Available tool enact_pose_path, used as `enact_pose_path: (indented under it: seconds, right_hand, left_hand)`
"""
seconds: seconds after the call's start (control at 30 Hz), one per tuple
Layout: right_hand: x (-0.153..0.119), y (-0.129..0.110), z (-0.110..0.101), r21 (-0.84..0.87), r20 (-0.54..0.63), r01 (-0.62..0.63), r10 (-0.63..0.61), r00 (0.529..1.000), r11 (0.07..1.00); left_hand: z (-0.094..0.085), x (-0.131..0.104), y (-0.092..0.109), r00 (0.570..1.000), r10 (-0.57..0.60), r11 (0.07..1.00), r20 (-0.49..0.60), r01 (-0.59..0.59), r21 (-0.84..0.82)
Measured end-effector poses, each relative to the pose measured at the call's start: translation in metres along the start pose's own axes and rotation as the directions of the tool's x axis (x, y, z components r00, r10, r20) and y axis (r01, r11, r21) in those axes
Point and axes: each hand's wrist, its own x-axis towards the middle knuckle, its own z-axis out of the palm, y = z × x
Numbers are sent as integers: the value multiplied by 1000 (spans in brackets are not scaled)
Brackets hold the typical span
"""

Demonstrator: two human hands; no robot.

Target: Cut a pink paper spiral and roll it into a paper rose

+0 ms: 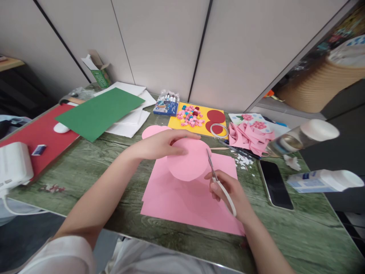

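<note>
My left hand [168,144] pinches a pink paper circle [189,161] by its upper left part, thumb on top and the other fingers at its far edge. In my right hand [226,186] is a pair of scissors [218,180] with white handles, its blades touching the circle's right edge. Below the circle lie overlapping sheets of pink paper [182,211] on the table. Another pink circle [154,131] rests flat beyond my left hand and is partly covered by it.
Pompoms [190,116] and dark red circles [216,116] lie on yellow paper at the back. Pink scraps [249,135], white snippets [243,160], a phone [275,184] and bottles [325,180] stand or lie to the right. Green paper [99,110] and a white charger [14,163] are left.
</note>
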Motion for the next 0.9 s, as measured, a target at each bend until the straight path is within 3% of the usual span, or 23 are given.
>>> enact_pose_path:
  seconds: [0.23,0.9]
  right_hand:
    - [0,0,0,10,-24,-32,32,999,999]
    - [-1,-6,1,-21,5,-68,68,998,997]
  left_hand:
    - [-1,-1,0,998,-23,1000,-53,24,16]
    - [-5,-3,-2,997,-29,999,-76,27,-28]
